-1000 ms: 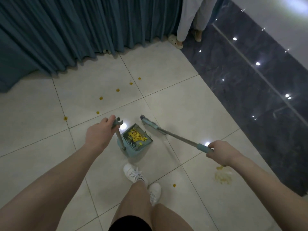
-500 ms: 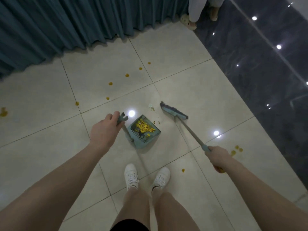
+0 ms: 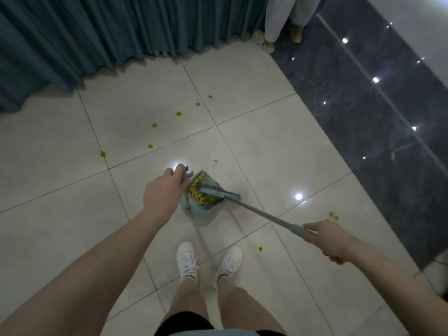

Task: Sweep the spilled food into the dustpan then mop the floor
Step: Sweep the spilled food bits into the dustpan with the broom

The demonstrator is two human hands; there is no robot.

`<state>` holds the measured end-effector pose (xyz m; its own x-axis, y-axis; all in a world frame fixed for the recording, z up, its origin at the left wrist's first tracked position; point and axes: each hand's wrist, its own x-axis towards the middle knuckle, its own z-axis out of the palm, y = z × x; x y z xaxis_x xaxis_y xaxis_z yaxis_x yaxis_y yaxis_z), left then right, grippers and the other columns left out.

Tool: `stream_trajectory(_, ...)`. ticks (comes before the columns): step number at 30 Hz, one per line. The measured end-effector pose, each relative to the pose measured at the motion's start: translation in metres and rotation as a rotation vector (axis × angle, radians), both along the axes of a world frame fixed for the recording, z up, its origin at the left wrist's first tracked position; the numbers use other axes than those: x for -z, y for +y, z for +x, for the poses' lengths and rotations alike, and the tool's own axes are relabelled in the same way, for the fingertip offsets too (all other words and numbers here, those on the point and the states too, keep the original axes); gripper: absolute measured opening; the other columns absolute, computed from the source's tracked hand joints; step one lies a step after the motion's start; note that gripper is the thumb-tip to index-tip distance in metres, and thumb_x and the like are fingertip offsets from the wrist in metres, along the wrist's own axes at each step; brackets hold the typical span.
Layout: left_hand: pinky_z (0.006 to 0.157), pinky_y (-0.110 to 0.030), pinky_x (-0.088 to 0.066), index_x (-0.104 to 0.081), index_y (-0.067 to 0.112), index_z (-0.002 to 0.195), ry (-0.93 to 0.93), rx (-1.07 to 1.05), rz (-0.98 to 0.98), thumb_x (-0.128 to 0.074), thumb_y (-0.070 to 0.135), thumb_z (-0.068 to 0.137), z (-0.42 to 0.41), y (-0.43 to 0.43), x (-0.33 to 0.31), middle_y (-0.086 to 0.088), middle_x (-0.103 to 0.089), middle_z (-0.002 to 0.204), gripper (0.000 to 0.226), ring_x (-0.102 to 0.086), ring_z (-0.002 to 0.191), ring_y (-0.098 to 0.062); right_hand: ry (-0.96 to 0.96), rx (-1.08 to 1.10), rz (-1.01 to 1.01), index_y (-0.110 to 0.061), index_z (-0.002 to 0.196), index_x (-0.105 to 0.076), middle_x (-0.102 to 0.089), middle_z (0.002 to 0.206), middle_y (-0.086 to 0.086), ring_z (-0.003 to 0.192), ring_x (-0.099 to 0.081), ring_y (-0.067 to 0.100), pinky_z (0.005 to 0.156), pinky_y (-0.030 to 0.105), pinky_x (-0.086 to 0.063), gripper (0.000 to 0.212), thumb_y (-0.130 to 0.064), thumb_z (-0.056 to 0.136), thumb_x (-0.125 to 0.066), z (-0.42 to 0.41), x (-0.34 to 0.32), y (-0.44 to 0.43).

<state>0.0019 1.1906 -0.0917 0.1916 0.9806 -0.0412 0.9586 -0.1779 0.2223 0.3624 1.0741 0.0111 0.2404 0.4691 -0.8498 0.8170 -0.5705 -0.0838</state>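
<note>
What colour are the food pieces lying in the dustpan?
Yellow. The food pieces in the dustpan show in the head view, partly covered by the broom head.

An indoor hall or home room: cream floor tiles (image 3: 254, 132), teal floor-length curtains (image 3: 97, 32), dark polished marble strip (image 3: 363, 105).

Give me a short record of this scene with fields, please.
left hand: grips the handle of the teal plastic dustpan
right hand: grips the grey metal broom handle
broom head: lies across the dustpan's mouth
dustpan contents: yellow food pieces
still on the pale tiled floor: scattered orange crumbs
mop: not in view
</note>
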Motion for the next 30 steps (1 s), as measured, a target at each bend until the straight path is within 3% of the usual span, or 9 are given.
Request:
stream_trajectory(2, 0.041, -0.027, -0.032, -0.042, 0.018, 0.102, -0.001, 0.012, 0.01, -0.051, 0.043, 0.094, -0.008, -0.004, 0.002, -0.007, -0.054, 0.074, 0.028, -0.052, 0.048, -0.031, -0.012, 0.09, 0.038, -0.03, 0.137, -0.052, -0.046, 0.055, 0.005, 0.034, -0.039, 0.014, 0.034, 0.018, -0.033, 0.038, -0.031, 0.099, -0.048, 0.009, -0.01, 0.009)
stream_trajectory(7, 0.038, -0.023, -0.028, -0.04, 0.019, 0.102, 0.007, -0.017, 0.03, -0.056, 0.04, 0.092, -0.029, -0.017, 0.001, -0.006, -0.051, 0.069, 0.028, -0.048, 0.042, -0.029, -0.021, 0.171, 0.131, -0.023, 0.135, -0.055, -0.047, 0.055, 0.008, 0.034, -0.038, 0.015, 0.034, 0.019, -0.033, 0.038, -0.033, 0.098, -0.053, 0.009, -0.011, 0.037)
stream_trajectory(11, 0.039, -0.02, -0.022, -0.04, 0.021, 0.102, 0.046, 0.014, 0.024, -0.06, 0.04, 0.09, -0.036, -0.027, 0.006, -0.006, -0.053, 0.071, 0.03, -0.049, 0.042, -0.027, -0.03, 0.292, 0.179, -0.007, 0.118, -0.064, -0.046, 0.061, 0.01, 0.042, -0.038, 0.019, 0.032, 0.015, -0.032, 0.042, -0.042, 0.097, -0.054, -0.014, 0.016, 0.07)
stream_trajectory(15, 0.038, -0.023, -0.027, -0.042, 0.021, 0.105, 0.065, 0.021, 0.038, -0.057, 0.042, 0.092, -0.041, -0.029, 0.011, -0.005, -0.054, 0.074, 0.029, -0.052, 0.045, -0.027, -0.055, 0.325, 0.177, -0.002, 0.11, -0.065, -0.05, 0.064, 0.01, 0.05, -0.046, 0.021, 0.037, 0.019, -0.042, 0.037, -0.035, 0.099, -0.051, -0.04, 0.065, 0.101)
stream_trajectory(17, 0.038, -0.023, -0.027, -0.043, 0.02, 0.104, 0.079, 0.014, 0.052, -0.06, 0.041, 0.091, -0.042, -0.029, 0.011, -0.006, -0.054, 0.074, 0.03, -0.052, 0.045, -0.028, -0.076, 0.258, 0.153, -0.002, 0.109, -0.065, -0.054, 0.07, 0.01, 0.055, -0.052, 0.023, 0.041, 0.024, -0.049, 0.031, -0.027, 0.099, -0.05, -0.054, 0.083, 0.109)
stream_trajectory(20, 0.039, -0.023, -0.025, -0.044, 0.018, 0.101, 0.087, 0.021, 0.049, -0.06, 0.04, 0.09, -0.038, -0.029, 0.01, -0.006, -0.055, 0.073, 0.029, -0.052, 0.045, -0.028, -0.105, 0.139, 0.098, -0.003, 0.11, -0.063, -0.056, 0.075, 0.012, 0.05, -0.053, 0.022, 0.033, 0.019, -0.043, 0.024, -0.015, 0.098, -0.047, -0.069, 0.087, 0.102)
stream_trajectory(22, 0.039, -0.024, -0.025, -0.043, 0.018, 0.102, 0.078, 0.032, 0.045, -0.058, 0.039, 0.091, -0.036, -0.025, 0.009, -0.007, -0.055, 0.073, 0.028, -0.051, 0.045, -0.029, -0.113, 0.064, 0.076, -0.008, 0.112, -0.063, -0.057, 0.076, 0.011, 0.05, -0.054, 0.023, 0.037, 0.022, -0.046, 0.024, -0.011, 0.096, -0.045, -0.067, 0.08, 0.089)
stream_trajectory(27, 0.038, -0.025, -0.027, -0.044, 0.018, 0.103, 0.072, 0.044, 0.047, -0.049, 0.042, 0.093, -0.039, -0.022, 0.007, -0.007, -0.056, 0.075, 0.027, -0.053, 0.046, -0.029, -0.202, -0.336, 0.048, -0.017, 0.121, -0.059, -0.061, 0.085, 0.004, 0.065, -0.063, 0.018, 0.05, 0.034, -0.06, 0.026, -0.022, 0.097, -0.05, -0.046, 0.055, 0.057)
stream_trajectory(30, 0.039, -0.024, -0.027, -0.044, 0.018, 0.103, 0.056, 0.047, 0.046, -0.049, 0.042, 0.092, -0.038, -0.024, 0.007, -0.007, -0.056, 0.075, 0.026, -0.054, 0.047, -0.029, -0.202, -0.491, -0.022, -0.023, 0.129, -0.055, -0.063, 0.101, 0.003, 0.073, -0.061, 0.014, 0.057, 0.027, -0.055, 0.031, -0.027, 0.099, -0.049, -0.034, 0.036, 0.045)
